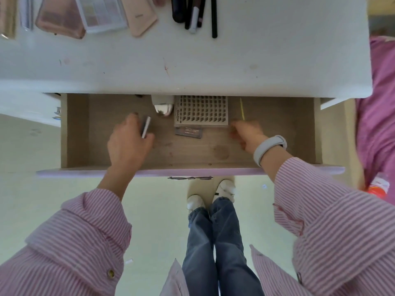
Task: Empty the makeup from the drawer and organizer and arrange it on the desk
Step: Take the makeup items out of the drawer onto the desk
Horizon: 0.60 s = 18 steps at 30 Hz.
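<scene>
The drawer [74,133] is pulled out below the white desk [235,67]. My left hand [128,142] is inside it and holds a small flat silver-edged case [146,126] between thumb and fingers. My right hand [248,135], blurred, reaches toward the right edge of a lash tray marked XOYO [202,111]; its fingers look loosely curled and I see nothing in them. A small dark card-like packet [189,132] lies in front of the tray. A white and chrome item [162,105] sits at the drawer's back, and a thin yellow stick [242,108] lies to the right.
Palettes [102,12], a pink case [140,14] and several dark brushes and pencils [194,13] lie along the desk's far side. A pink-purple fabric [380,116] lies to the right, with an orange-capped bottle [379,185] near it. The drawer front [192,172] is lilac.
</scene>
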Motion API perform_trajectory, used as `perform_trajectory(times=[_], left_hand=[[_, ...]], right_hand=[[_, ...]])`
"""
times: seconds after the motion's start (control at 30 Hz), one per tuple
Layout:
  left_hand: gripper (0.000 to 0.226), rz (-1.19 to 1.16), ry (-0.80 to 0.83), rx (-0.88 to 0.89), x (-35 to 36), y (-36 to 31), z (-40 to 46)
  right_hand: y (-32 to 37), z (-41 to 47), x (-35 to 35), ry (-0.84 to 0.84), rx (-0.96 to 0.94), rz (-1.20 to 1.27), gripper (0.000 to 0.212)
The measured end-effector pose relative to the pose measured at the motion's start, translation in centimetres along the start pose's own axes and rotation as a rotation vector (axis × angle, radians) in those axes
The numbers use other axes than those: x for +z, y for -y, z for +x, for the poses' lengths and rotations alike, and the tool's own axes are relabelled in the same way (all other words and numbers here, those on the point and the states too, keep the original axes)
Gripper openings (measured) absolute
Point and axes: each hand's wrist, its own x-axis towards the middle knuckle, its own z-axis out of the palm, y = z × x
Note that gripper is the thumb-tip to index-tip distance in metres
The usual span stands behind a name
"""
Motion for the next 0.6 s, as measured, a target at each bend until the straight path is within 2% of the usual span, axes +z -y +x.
perform_trajectory(times=[0.13,0.23,0.33,0.5,0.6], left_hand=[[0.041,0.171,0.258,0.171,0.9,-0.6,0.4],[0.051,0.175,0.369,0.241,1.5,-0.6,0.7],[0.062,0.203,0.445,0.324,2.1,-0.3,1.4],[0.051,0.235,0.568,0.277,3.2,-0.1,2.5],[0.048,0.267,0.594,0.305,3.2,0.2,2.7]], right_hand=[[0.4,0.1,2.3,0.121,0.161,0.43,0.014],[0.3,0.7,3.2,0.132,0.215,0.578,0.016],[0.0,0.8,3.3,0.124,0.253,0.554,0.02],[0.1,-0.5,2.9,0.172,0.255,0.498,0.015],[0.2,-1.4,2.2,0.131,0.202,0.439,0.009]])
